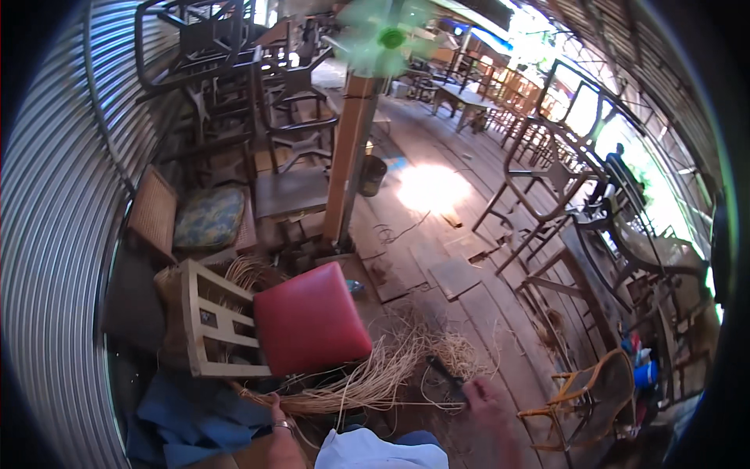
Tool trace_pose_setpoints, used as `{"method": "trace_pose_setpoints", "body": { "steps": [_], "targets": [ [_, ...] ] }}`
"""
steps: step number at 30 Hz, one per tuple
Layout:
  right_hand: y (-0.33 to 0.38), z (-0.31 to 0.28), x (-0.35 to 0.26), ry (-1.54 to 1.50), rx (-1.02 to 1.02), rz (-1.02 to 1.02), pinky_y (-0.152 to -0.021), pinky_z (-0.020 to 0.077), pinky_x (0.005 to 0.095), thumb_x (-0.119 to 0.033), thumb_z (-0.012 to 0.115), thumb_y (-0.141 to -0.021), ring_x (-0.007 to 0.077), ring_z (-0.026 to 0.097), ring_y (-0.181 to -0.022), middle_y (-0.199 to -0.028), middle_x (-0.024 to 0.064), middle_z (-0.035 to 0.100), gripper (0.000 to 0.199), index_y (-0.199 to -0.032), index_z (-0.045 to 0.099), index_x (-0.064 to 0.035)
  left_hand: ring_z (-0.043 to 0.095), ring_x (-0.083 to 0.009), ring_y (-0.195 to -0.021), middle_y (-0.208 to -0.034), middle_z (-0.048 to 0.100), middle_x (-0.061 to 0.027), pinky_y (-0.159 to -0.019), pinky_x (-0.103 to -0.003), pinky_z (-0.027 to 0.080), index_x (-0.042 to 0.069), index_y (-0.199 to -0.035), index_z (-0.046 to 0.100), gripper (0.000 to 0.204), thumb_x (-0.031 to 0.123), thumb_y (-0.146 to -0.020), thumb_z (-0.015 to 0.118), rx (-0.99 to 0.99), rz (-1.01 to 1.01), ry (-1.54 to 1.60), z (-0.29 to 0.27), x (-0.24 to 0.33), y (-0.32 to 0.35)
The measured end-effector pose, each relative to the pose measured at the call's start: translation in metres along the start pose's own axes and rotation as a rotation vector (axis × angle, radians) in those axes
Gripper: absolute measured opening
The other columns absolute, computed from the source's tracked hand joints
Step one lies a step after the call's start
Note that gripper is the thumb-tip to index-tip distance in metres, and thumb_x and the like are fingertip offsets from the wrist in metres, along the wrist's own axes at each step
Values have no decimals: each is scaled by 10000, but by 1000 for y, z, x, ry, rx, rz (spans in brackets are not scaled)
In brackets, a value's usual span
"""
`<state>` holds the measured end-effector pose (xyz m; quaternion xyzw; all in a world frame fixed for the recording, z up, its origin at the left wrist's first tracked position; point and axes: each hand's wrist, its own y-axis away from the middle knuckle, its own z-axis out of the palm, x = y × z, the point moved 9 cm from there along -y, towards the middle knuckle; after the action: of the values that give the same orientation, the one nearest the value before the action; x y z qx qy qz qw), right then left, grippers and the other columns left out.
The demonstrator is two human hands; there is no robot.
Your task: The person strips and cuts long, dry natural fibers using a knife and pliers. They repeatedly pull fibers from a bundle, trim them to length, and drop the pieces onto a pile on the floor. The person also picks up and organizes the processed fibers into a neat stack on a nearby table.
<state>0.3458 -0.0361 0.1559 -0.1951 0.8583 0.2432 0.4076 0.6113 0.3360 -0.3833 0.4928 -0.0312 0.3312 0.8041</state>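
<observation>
A long bundle of pale rattan strips (355,391) spreads from beside my left hand toward loose curls on the floor. My left hand (277,413), with a band at its wrist, is closed on the strips at the bundle's left end. Slightly blurred, my right hand (480,397) grips a dark, narrow knife-like tool (444,370) that points up and left. One thin strip runs across between the two hands. Just beyond the bundle stands a chair with a red padded seat (311,319) and a pale slatted back (226,322).
Left are a blue cloth (195,418), a patterned cushion (209,217) and a corrugated metal wall (58,258). A wooden post (348,156) rises ahead, with a green fan (391,37). Stacked chair frames (293,86) crowd behind. A rattan armchair (586,399) stands right; a person (619,176) is farther off.
</observation>
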Motion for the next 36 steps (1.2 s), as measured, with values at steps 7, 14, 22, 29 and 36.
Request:
{"method": "trace_pose_setpoints", "body": {
  "steps": [7, 14, 22, 29, 36],
  "targets": [
    [-49, -43, 49, -119, 144, 28, -411, 358, 230, -258, 522, -974, 63, 474, -465, -582, -12, 534, 205, -877, 551, -80, 466, -355, -1233, -1355, 497, -129, -1072, -541, 331, 97, -1302, 482, 873, 742, -721, 577, -264, 76, 219, 111, 26, 92],
    [-94, -6, 142, -104, 259, 124, -421, 376, 261, -325, 472, -992, 86, 482, -454, -626, 12, 509, 279, -874, 526, -78, 426, -280, -1259, -1382, 491, -34, -1066, -520, 295, 154, -1348, 460, 766, 606, -764, 662, -155, -84, 76, 139, -25, 63],
    [-2, 41, 273, -242, 203, 519, -377, 363, 251, -289, 469, -986, 96, 458, -398, -564, 39, 526, 271, -827, 492, -72, 520, -342, -1178, -1309, 549, -105, -948, -552, 451, 103, -1286, 510, 665, 543, -808, 650, -291, -86, 45, 212, 11, 112],
    [68, 88, 306, -376, 115, 664, -379, 366, 260, -265, 488, -973, 99, 470, -401, -561, 48, 549, 245, -827, 511, -70, 516, -337, -1185, -1315, 546, -103, -953, -522, 450, 127, -1287, 518, 578, 531, -877, 566, -132, -109, -23, 182, 17, 98],
    [63, 89, 301, -341, 134, 647, -421, 421, 291, -267, 510, -954, 124, 524, -427, -567, 67, 576, 260, -830, 546, -42, 579, -279, -1086, -1232, 605, -47, -900, -461, 501, 122, -1245, 547, 547, 506, -860, 612, -23, -84, -137, 132, 35, 130]
  ]
}}
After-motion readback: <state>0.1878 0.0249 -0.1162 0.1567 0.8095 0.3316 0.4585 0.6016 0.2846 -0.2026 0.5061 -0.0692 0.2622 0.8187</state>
